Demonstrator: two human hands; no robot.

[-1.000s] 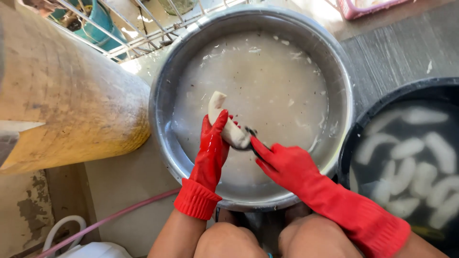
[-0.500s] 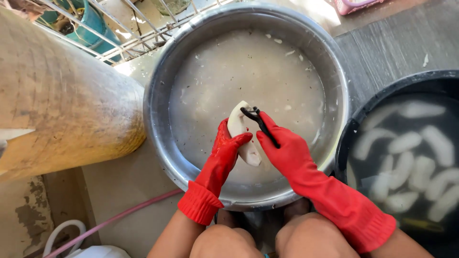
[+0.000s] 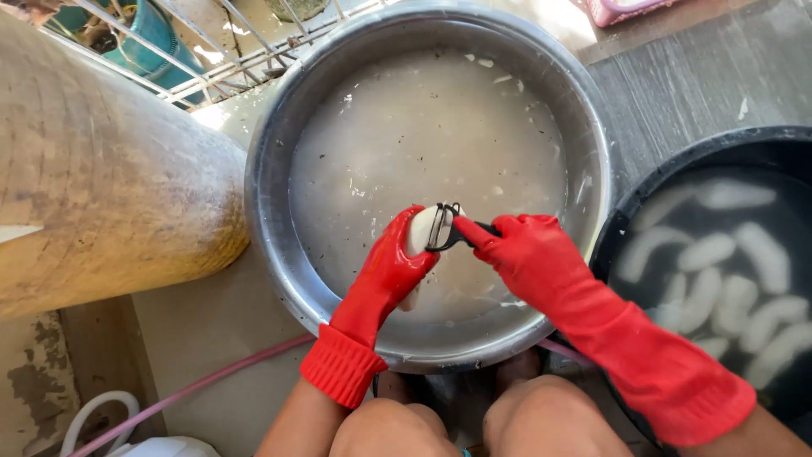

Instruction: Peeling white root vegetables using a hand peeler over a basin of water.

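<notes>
On the far left a big brown round thing (image 3: 101, 178), maybe a thick post or a jar on its side, fills that side, and the edge of the picture cuts it off, so it is hard to say what it is. Behind it, wire bars (image 3: 211, 51) and something blue (image 3: 161, 38) peek in at the top, only partly seen. Low down, a thin pink hose (image 3: 203, 385) runs across the floor (image 3: 211, 322), and a white hose (image 3: 93, 415) curls at the bottom edge. In the middle sits a wide metal basin (image 3: 279, 245) full of cloudy water (image 3: 423, 127) with little bits floating in it; the bottom cannot be seen through the water. Above the water, the left hand (image 3: 389, 271) in a red rubber glove has its fingers wrapped around a white peeled root (image 3: 420, 227), which is mostly hidden by the glove. The right hand (image 3: 529, 254), also in a red glove, has its fingers pinched tight on the handle of a black peeler (image 3: 447, 230), and the blade end rests on the top of the root. The handle is mostly covered by the glove. Bare knees (image 3: 474, 423) show at the bottom. On the right a black tub (image 3: 626, 220), cut off by the edge, holds dark water with many pale peeled pieces (image 3: 710, 254) that look blurry under it.
</notes>
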